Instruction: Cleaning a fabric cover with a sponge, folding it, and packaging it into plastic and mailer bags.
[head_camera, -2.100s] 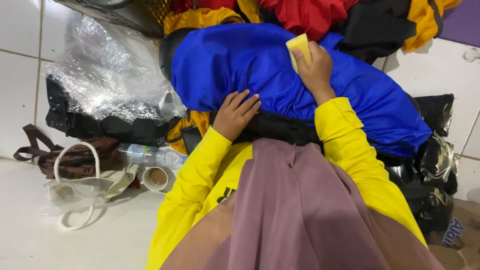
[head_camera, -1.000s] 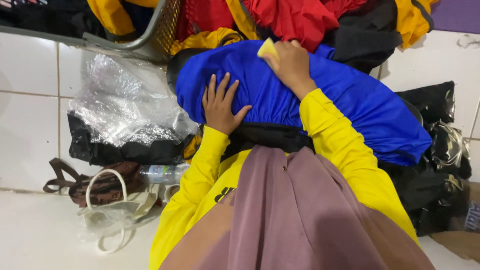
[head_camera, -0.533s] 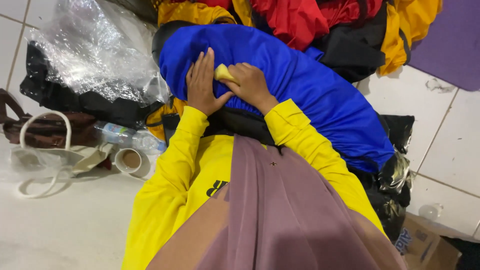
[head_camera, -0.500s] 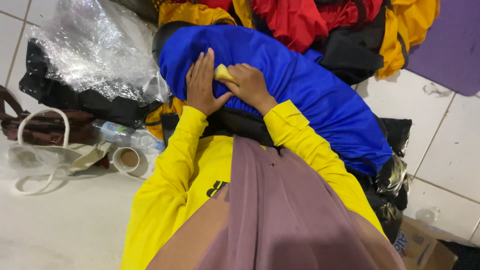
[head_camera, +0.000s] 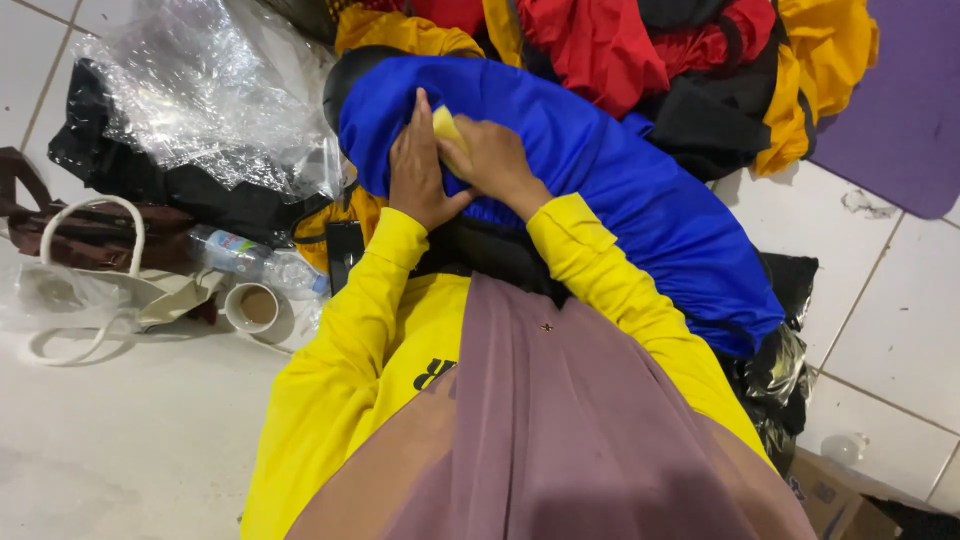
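1. White floor tiles surround a seated person in yellow sleeves.
2. Left hand lies flat, fingers together, on the blue jacket.
3. Right hand grips a yellow sponge, mostly hidden, pressed to the jacket.
4. Beyond, red and yellow clothes are cut off by the frame.

— What is held under the hands?

— A small pale yellow sponge-like pad is pressed onto a bulky, shiny blue fabric bundle.

— How is the bundle laid?

— It is stretched slantwise over the white tiled floor, from upper left to lower right, its surface rumpled, dark trim shown underneath.
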